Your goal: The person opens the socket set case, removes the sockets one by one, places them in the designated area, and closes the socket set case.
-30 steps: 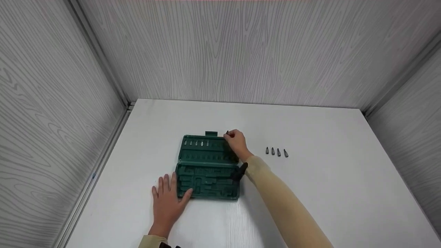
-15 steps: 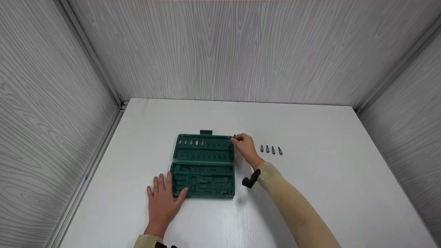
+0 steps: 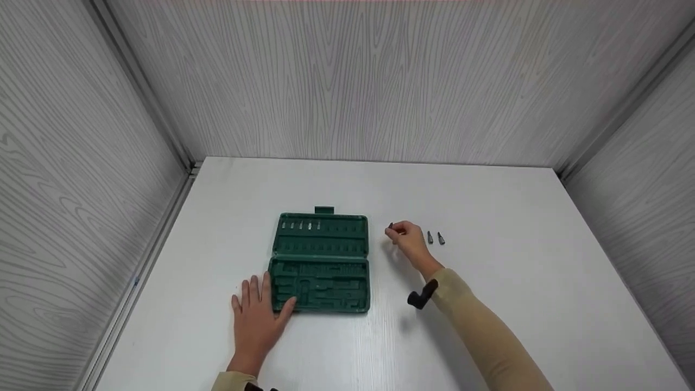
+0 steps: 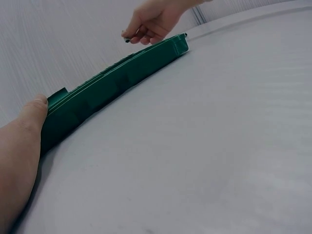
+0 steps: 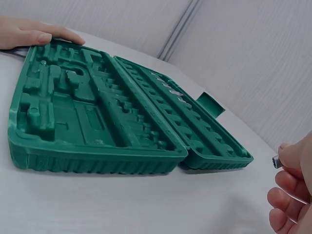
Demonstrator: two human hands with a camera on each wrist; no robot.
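Green plastic hinged case with moulded slots point(image 3: 320, 256), laid flat on the smooth white table point(image 3: 488, 206). Resting the left hand point(image 3: 257, 320) at the near left corner, with fingers straight and wide, gripping nothing. Pinching a short silver metal bit point(image 5: 277, 162) with the curled right hand point(image 3: 411, 240), between the case and two thin grey metal bits point(image 3: 441, 238). Can count five shiny metal bits point(image 3: 301, 225) in the far row. Probably midway through filling that row. Next, perhaps: line up with a free slot, then press gently.

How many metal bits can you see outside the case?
3 visible: one bit pinched in the right hand, two bits side by side on the table to its right. More may be hidden behind that hand.
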